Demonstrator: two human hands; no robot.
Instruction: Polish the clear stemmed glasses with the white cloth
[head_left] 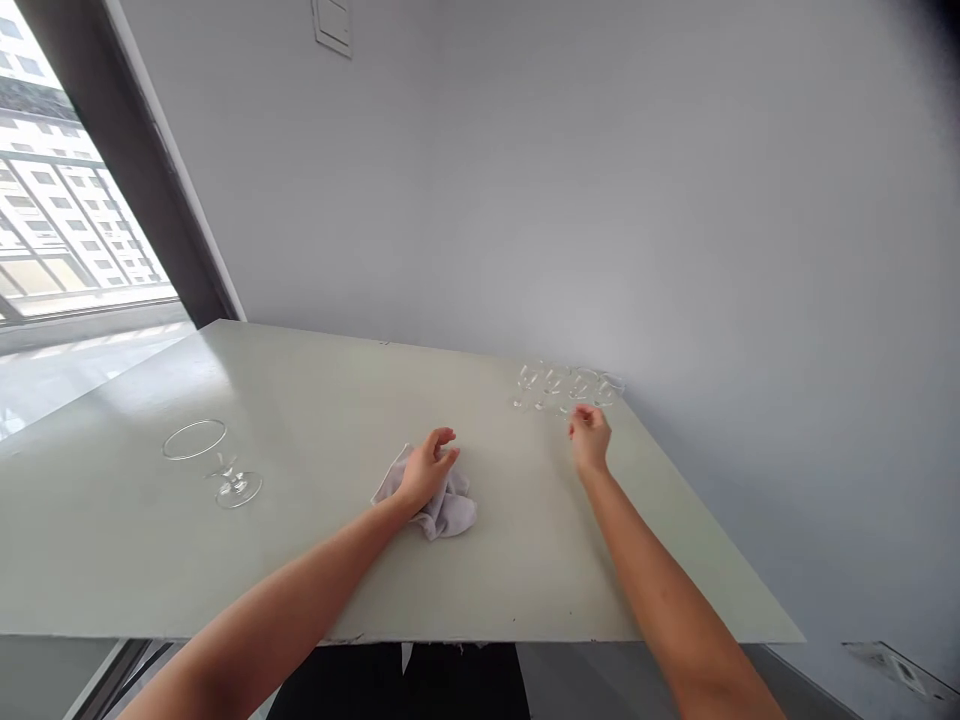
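Observation:
A crumpled pale lilac cloth (454, 515) lies on the table beneath my left hand (427, 475). That hand is over the cloth with thumb and forefinger apart, gripping nothing I can see. Farther right, my right hand (590, 435) reaches to the near edge of a group of small clear stemmed glasses (551, 380). Its fingers are curled together, and whether a glass is between them is hidden. A larger clear stemmed glass (238, 488) stands upright by itself on the left, its round rim visible.
The pale table (315, 400) meets grey walls (675, 200) at the back and right; its front edge runs close to my body. A window (67, 200) is at the left. A light switch (332, 25) is on the back wall and a socket (904, 672) low at right.

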